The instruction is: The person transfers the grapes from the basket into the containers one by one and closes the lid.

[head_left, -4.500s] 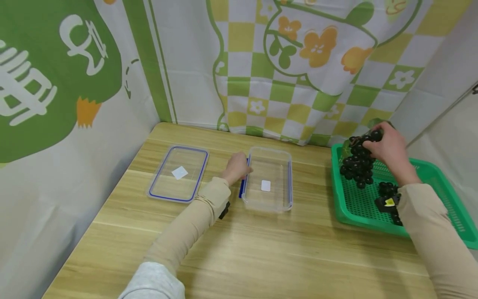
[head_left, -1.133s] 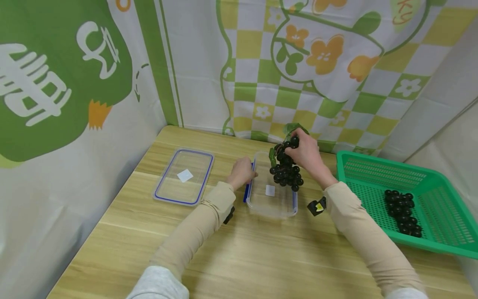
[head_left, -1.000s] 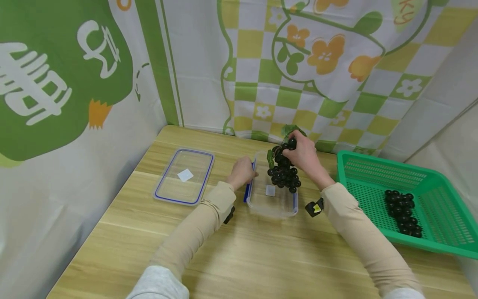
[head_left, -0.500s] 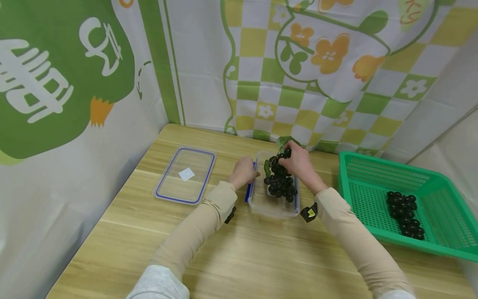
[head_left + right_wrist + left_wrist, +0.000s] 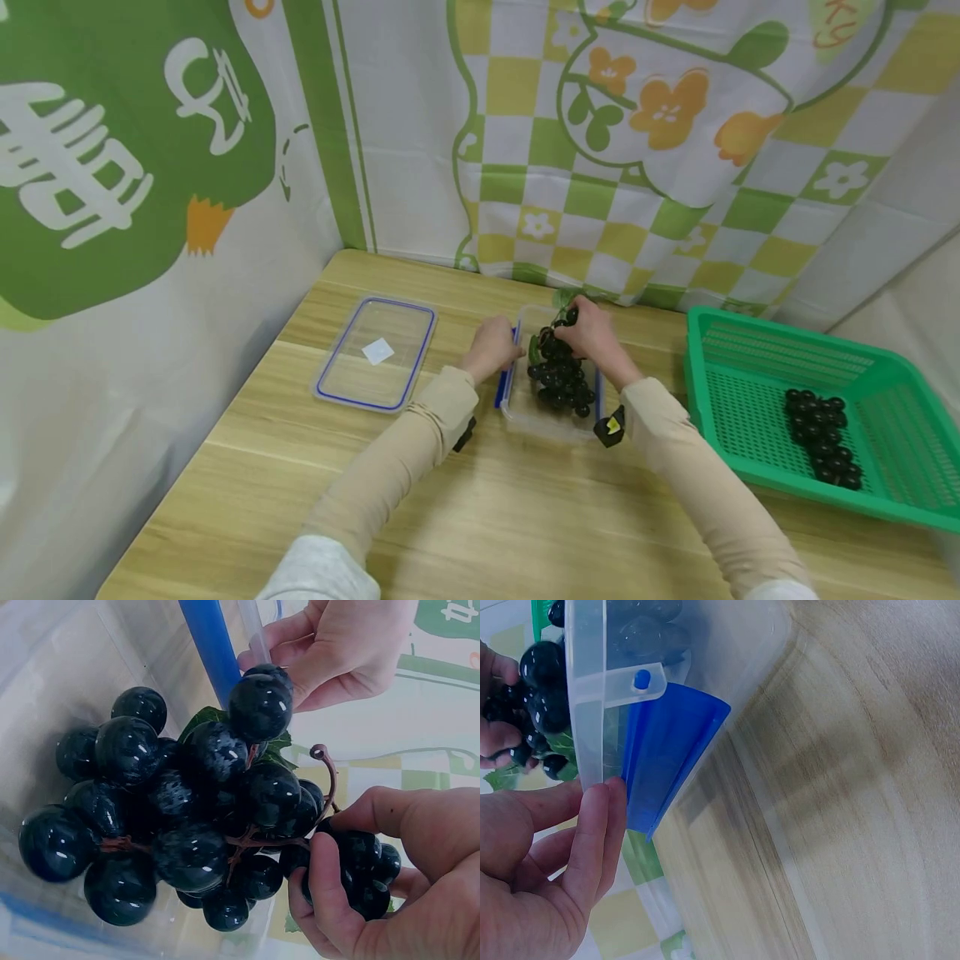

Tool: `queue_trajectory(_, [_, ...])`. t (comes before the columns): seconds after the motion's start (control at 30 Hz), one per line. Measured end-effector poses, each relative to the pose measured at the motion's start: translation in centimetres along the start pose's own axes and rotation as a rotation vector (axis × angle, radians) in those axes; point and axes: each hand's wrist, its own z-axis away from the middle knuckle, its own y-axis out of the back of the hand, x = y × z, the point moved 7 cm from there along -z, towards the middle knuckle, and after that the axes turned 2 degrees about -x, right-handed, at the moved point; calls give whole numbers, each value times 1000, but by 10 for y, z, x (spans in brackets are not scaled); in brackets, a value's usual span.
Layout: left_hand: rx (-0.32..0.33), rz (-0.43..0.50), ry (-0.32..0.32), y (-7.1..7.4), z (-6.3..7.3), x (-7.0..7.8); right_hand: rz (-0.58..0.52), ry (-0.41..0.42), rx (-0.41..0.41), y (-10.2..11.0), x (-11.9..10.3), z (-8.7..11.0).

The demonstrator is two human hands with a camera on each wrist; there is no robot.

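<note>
A bunch of dark grapes with green leaves hangs into the clear plastic container; whether it touches the bottom I cannot tell. My right hand grips the bunch at its upper end; in the right wrist view, thumb and fingers close around the stem and some grapes. With my left hand I pinch the container's left rim. The left wrist view shows fingertips on that rim beside the blue locking flap, which hangs down.
A clear lid with a blue seal lies flat on the wooden table, left of the container. To the right stands a green basket with another bunch of dark grapes inside. Patterned cloth hangs behind the table.
My right hand carried the grape bunch from the green basket leftward over the container, then lowered it inside. My left hand has stayed on the rim.
</note>
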Motion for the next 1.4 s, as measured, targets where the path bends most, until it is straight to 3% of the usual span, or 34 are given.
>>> queue_trajectory(0.37, [-2,-5,-17,1,1,0,-10,-14,-13,-16,-3,-18])
queue_trajectory(0.73, [9,17,-26,2,0,1,51,21,-10,-26,-12,-26])
queue_trajectory(0.97, [16,-12,-35,1,0,1,156,53,47,-33,-17,-33])
queue_trajectory(1.4, [2,-7,-10,0,-2,-2,76,87,64,-20,-16,-26])
